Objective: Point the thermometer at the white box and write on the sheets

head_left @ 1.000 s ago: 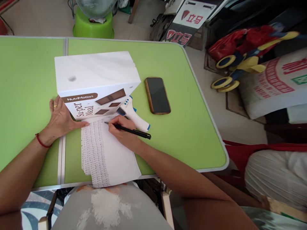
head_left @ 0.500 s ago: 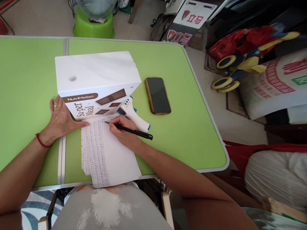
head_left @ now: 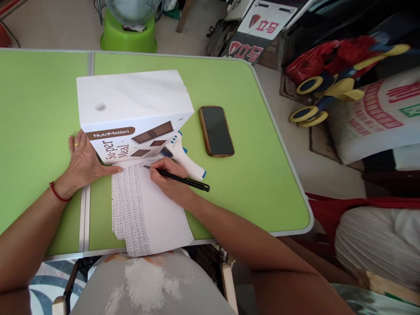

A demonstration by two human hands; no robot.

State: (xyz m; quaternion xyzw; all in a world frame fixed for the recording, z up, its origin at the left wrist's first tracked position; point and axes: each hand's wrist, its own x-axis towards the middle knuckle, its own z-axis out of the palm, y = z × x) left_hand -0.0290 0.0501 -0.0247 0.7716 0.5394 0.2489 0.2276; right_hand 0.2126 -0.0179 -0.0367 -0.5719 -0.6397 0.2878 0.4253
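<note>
A black pen is pinched in my right hand, its tip on a sheet of paper covered in rows of small handwriting on its left part. My left hand lies with fingers apart beside a white "NutriMotion" box, the thumb resting on the paper's upper left edge. The box stands at the top of the paper and hides what is behind it. Just beyond my right hand lies a white and blue handheld device, shaped like an infrared thermometer, partly covered by box and hand.
A phone in a brown case lies right of the box on the green table. Past the table stand a fan on a green stool, a printed sack and a blue-yellow wheeled thing. Another person's clothing shows at right.
Almost nothing differs. The pen and my right hand have shifted very slightly; the box, paper and left hand keep their places on the table.
</note>
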